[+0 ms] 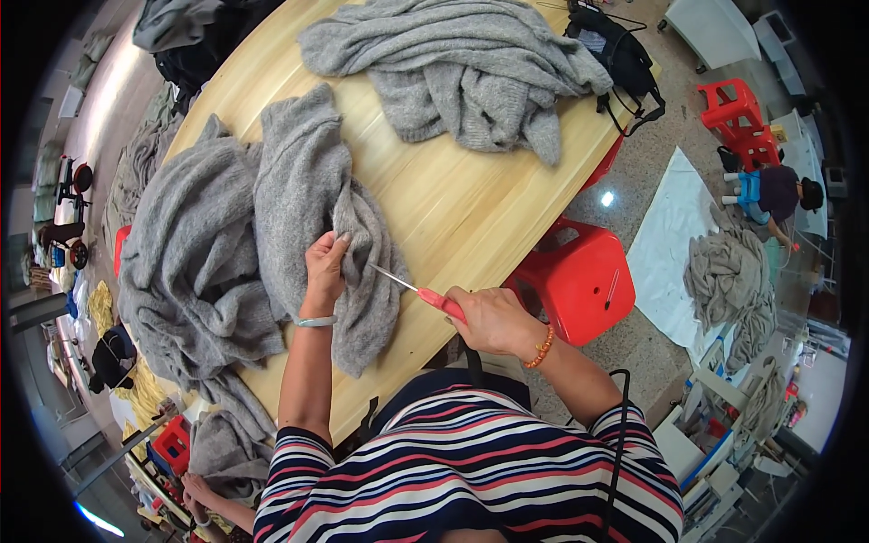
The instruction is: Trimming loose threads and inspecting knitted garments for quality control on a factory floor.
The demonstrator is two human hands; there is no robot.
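A grey knitted garment (303,181) lies bunched on the wooden table (434,213) in front of me. My left hand (326,267) pinches a fold of it, thumb pressed against the fingers. My right hand (498,319) is closed around the red handle of a thin metal-shafted tool (442,304). The shaft points left, its tip at the knit just right of my left hand; the tip's exact shape is too small to tell. A second heap of grey knitwear (190,244) lies to the left, partly over the table edge.
More grey knitwear (462,81) covers the far side, beside a black bag (625,59). Right of the table stands a red stool (579,281) with a thin tool on it. A person (778,195) sits farther right near a knit pile (729,271). Another person's hand (201,493) is at lower left.
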